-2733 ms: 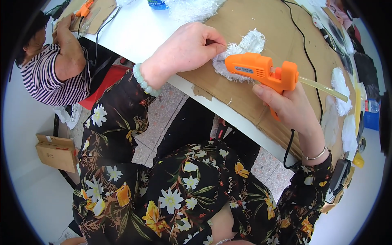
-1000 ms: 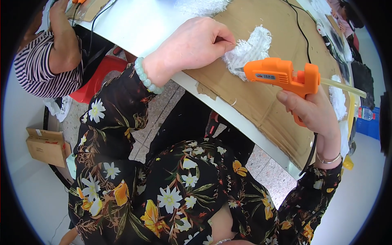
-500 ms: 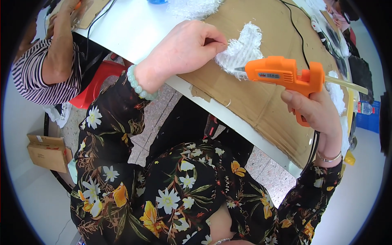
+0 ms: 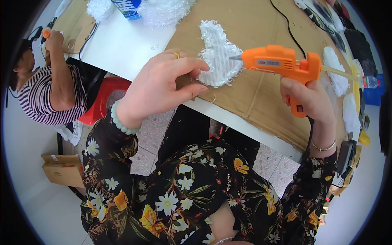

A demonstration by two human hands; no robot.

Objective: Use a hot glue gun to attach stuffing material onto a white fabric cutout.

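Note:
An orange hot glue gun (image 4: 281,63) is gripped in my right hand (image 4: 307,98), with a pale glue stick (image 4: 341,72) jutting from its back end. Its metal nozzle points left, over the right side of a fluffy white fabric piece (image 4: 220,57) lying on brown cardboard. I cannot tell whether the nozzle touches the fabric. My left hand (image 4: 165,79) is at the lower left edge of that piece, thumb and forefinger apart. The forefinger's tip lies at the fabric's edge, and nothing shows between the fingers.
The cardboard sheet (image 4: 261,98) covers much of the white table (image 4: 126,53). More white fluff (image 4: 165,12) and a blue packet (image 4: 128,8) lie at the far left. Black cable (image 4: 288,24) crosses the cardboard. A co-worker in stripes (image 4: 53,96) sits at left near a red stool (image 4: 107,96).
My left thumb and forefinger have parted from their pinch at the fabric's edge. The white piece now sits turned, further left in view. The glue gun stays in my right hand.

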